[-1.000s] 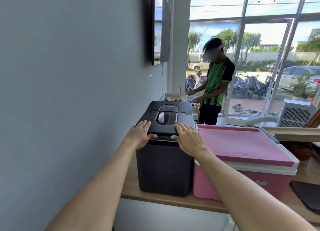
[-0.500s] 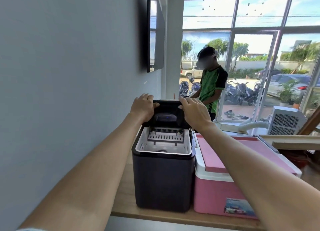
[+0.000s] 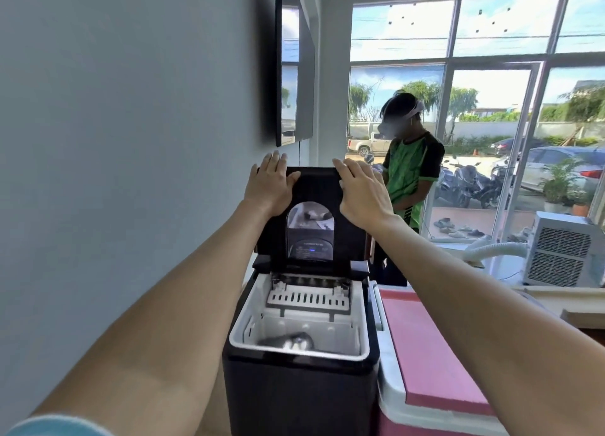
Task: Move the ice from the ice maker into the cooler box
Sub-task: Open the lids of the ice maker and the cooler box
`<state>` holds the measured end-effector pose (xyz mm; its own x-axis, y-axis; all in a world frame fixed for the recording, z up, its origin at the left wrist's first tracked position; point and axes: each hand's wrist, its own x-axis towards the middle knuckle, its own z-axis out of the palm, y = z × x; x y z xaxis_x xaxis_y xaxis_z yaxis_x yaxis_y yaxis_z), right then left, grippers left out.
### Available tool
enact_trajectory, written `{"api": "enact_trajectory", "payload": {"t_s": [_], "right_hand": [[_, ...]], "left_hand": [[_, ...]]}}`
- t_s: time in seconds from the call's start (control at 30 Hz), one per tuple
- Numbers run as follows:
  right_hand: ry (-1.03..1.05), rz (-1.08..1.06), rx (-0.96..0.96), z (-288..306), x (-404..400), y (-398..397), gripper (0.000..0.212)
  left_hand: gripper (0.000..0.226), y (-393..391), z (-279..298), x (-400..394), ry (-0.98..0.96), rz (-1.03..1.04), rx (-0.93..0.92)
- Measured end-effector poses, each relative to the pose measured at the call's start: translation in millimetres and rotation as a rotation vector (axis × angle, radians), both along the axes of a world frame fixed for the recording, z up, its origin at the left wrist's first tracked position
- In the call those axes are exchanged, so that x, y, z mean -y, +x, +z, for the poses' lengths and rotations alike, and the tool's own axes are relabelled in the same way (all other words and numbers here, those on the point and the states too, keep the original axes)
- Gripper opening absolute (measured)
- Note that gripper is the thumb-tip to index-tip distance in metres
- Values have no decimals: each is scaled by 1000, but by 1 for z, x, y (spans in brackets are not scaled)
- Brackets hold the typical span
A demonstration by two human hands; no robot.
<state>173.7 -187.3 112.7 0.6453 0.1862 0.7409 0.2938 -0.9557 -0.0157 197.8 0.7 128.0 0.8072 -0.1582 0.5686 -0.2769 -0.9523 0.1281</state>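
The black ice maker point(image 3: 299, 389) stands in front of me with its lid point(image 3: 314, 186) swung upright. My left hand point(image 3: 270, 183) lies flat against the lid's top left corner, and my right hand point(image 3: 361, 190) presses its top right edge. Both hands have their fingers spread on the lid. Inside, the white basket point(image 3: 301, 334) shows something grey at the bottom; I cannot tell if it is ice. The pink cooler box point(image 3: 435, 363) sits closed, touching the ice maker's right side.
A grey wall runs along the left, with a dark screen point(image 3: 294, 75) mounted on it. A person in a green shirt point(image 3: 411, 173) stands behind the ice maker. A white air unit point(image 3: 563, 249) with a hose sits at the right by the windows.
Both hands have lifted the ice maker's lid from closed to fully upright, exposing the basket. The view has moved closer to the machine.
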Motion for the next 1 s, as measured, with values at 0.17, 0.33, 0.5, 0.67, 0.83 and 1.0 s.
{"api": "enact_trajectory", "payload": {"t_s": [0.17, 0.33, 0.5, 0.67, 0.83, 1.0], "right_hand": [[1, -19, -59, 2, 6, 42, 43], [20, -22, -119, -3, 11, 72, 41], [46, -19, -123, -8, 12, 85, 40], [58, 3, -128, -9, 12, 85, 42], [34, 7, -204, -5, 16, 68, 49], [52, -52, -304, -15, 33, 29, 53]], "left_hand": [[61, 42, -8, 10, 0, -5, -9], [61, 73, -17, 16, 16, 4, -52], [60, 87, -22, 18, 13, 7, -52], [60, 86, -19, 18, 11, 7, -60], [63, 70, -15, 18, 16, 14, -132], [66, 28, -20, 26, 3, -12, -252]]}}
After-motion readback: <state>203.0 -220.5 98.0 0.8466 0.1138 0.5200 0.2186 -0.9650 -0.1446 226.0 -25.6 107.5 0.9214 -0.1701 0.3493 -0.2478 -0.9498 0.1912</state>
